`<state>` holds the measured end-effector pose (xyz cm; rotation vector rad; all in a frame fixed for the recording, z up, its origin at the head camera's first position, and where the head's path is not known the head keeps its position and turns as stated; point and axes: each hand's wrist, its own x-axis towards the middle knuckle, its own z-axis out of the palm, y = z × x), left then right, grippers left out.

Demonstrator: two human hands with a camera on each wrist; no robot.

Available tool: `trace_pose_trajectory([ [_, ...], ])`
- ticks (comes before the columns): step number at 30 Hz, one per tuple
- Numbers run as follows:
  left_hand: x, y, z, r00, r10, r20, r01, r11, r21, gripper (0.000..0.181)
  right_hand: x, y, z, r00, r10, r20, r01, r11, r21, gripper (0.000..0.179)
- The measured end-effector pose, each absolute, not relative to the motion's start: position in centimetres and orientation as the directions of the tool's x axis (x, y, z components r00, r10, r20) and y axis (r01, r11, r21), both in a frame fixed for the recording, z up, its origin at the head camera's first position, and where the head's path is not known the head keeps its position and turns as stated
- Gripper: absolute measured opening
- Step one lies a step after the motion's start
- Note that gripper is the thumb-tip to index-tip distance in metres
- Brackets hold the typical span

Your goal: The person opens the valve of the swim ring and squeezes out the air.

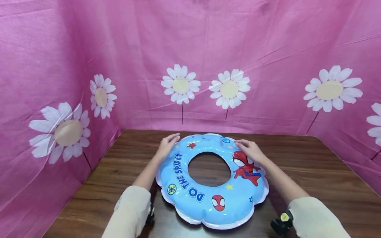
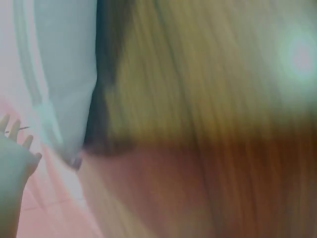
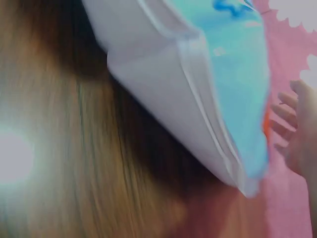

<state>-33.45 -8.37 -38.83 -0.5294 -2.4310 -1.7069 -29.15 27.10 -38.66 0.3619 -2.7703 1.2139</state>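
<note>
Although its outer edges are cut off, pink cloth [image 1: 202,39] backs the whole scene, thin, faintly shiny and creased. Below it, the brown table [image 1: 312,172] runs out of the head view at the bottom; its streaked wood grain blurs in both wrist views, where pale glare washes out a patch.

Over the middle of the tabletop is an inflatable swim ring [image 1: 208,198], glossy blue plastic with a scalloped, whitish rim; wood shows through its round hole. Whether its whole underside rests on the wood is hard to make out.

Two cream sleeves [image 1: 315,216], plain and soft-looking, are cut off at the bottom. White printed daisies [image 1: 180,85] mark the cloth, the rightmost one cropped.

At the ring's far left side is the left hand [image 1: 167,145], its fingers fairly straight; at the far right side, the right hand [image 1: 250,149] has loosely extended fingers. Exact fingertip contact is unclear for both.

A glossy red masked figure [image 1: 246,168] on the ring lies close to the right hand. Black devices [image 1: 281,226] at the sleeves are partly hidden, the left one mostly so.
</note>
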Motion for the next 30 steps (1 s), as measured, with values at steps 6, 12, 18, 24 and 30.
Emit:
trace_pose_trajectory([
  [6, -28.9, -8.1, -37.7, -0.672, 0.598, 0.437, 0.726, 0.415, 0.549, 0.036, -24.6, 25.4, -36.9, -0.774, -0.512, 0.373, -0.628, 0.700, -0.341, 0.025],
  [12, -22.5, -7.3, -39.0, -0.209, 0.949, 0.236, 0.978, 0.202, 0.051, 0.062, -18.6, 23.3, -38.1, -0.531, -0.771, 0.352, -0.844, 0.519, -0.136, 0.044],
  [18, -21.4, -7.5, -41.8, -0.142, 0.986, 0.085, 0.988, 0.146, -0.046, 0.070, -16.6, 22.7, -41.3, -0.525, -0.822, 0.220, -0.849, 0.526, -0.059, 0.062],
  [24, -21.3, -7.4, -43.1, -0.144, 0.989, 0.015, 0.986, 0.145, -0.083, 0.069, -16.4, 22.8, -43.7, -0.524, -0.835, 0.167, -0.845, 0.534, 0.019, 0.064],
  [30, -21.2, -7.3, -43.9, -0.169, 0.986, 0.003, 0.982, 0.168, -0.086, 0.067, -16.4, 22.9, -44.2, -0.530, -0.832, 0.167, -0.843, 0.538, 0.009, 0.062],
])
